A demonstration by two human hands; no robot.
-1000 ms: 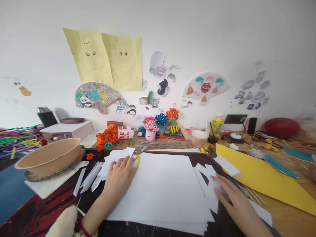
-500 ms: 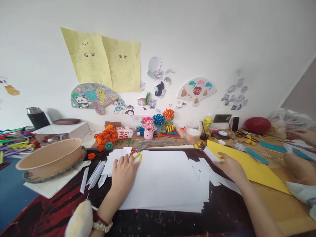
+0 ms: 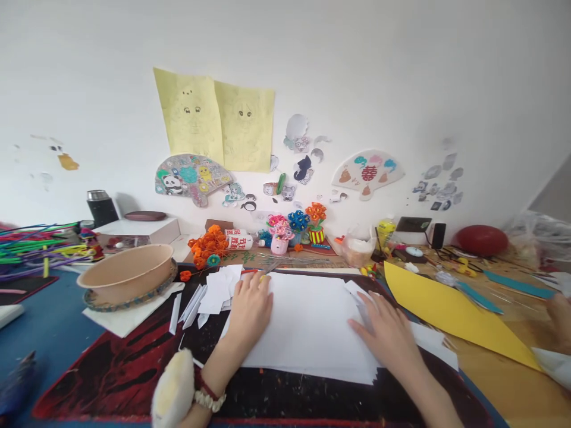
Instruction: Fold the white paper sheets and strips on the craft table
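Observation:
My left hand [image 3: 253,306] lies palm down at the upper left of a stack of white paper [image 3: 312,333]. Its fingers are close together over the handles of a pair of scissors [image 3: 270,266]; only the blades and a bit of red and yellow handle show. At the stack's right side, my right hand [image 3: 387,327] has a small white paper piece [image 3: 354,288] at its fingertips, partly hidden by them. Small white paper cutouts [image 3: 216,294] and folded strips [image 3: 191,309] lie left of my left hand. More white paper [image 3: 435,345] sticks out beyond my right hand.
A beige basin [image 3: 127,274] stands at the left. A yellow sheet [image 3: 459,321] and blue strips [image 3: 479,296] lie to the right. Craft flowers [image 3: 279,229] line the back near the wall. A co-worker's hand [image 3: 559,318] shows at the right edge.
My left hand has moved over the scissors' handles. My right hand has come left from the yellow sheet to the stack, with the small white paper piece. The view has shifted left.

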